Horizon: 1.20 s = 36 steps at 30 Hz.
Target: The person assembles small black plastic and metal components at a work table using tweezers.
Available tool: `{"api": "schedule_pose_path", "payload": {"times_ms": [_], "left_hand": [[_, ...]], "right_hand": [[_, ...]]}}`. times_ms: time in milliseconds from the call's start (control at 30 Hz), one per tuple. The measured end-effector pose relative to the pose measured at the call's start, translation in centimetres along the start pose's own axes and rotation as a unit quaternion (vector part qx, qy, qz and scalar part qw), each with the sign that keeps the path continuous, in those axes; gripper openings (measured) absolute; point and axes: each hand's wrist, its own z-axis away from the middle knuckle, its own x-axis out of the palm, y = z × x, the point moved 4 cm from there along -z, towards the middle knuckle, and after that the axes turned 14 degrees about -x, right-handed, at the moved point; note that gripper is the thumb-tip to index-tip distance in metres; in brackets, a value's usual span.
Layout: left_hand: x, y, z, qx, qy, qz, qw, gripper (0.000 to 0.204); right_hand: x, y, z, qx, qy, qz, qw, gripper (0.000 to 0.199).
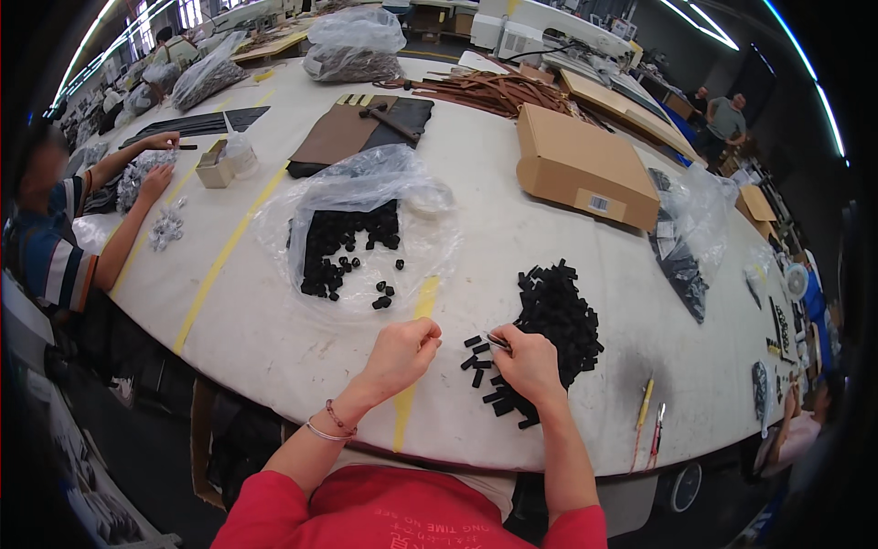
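red short-sleeved shirt with pale lettering, thin bracelets on the left wrist, bare forearms.

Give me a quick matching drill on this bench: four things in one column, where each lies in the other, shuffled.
Things:
1. cardboard box
2. clear plastic bag
3. pile of black pieces
4. yellow-handled tool

Places:
A. near table edge, right of the right hand
B. far right, beyond the pile
C. beyond the left hand
D. touching the right hand

Pairs: 1-B, 2-C, 3-D, 4-A
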Motion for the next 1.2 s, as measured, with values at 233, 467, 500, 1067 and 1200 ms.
{"api": "schedule_pose_path", "payload": {"times_ms": [233,467,500,1067,1200], "left_hand": [[1.9,0.0,0.6,0.007,-0.068,-0.113,0.991,0.015],[3.2,0.5,1.1,-0.192,-0.222,0.372,0.881,0.013],[3.4,0.3,1.1,-0.192,-0.222,0.372,0.88,0.013],[3.2,-0.2,1.4,-0.198,-0.262,0.415,0.849,0.008],[3.2,-0.3,1.5,-0.194,-0.252,0.395,0.862,0.01]], "right_hand": [[1.9,0.2,-1.2,-0.03,-0.126,0.067,0.989,0.016],[1.2,-0.7,0.2,0.136,-0.006,-0.484,0.864,0.005],[1.4,-1.5,0.4,0.148,-0.01,-0.526,0.837,0.005],[1.0,-2.2,1.0,0.062,-0.02,-0.454,0.889,0.012],[0.8,-2.7,0.9,0.056,-0.036,-0.38,0.923,0.011]]}}
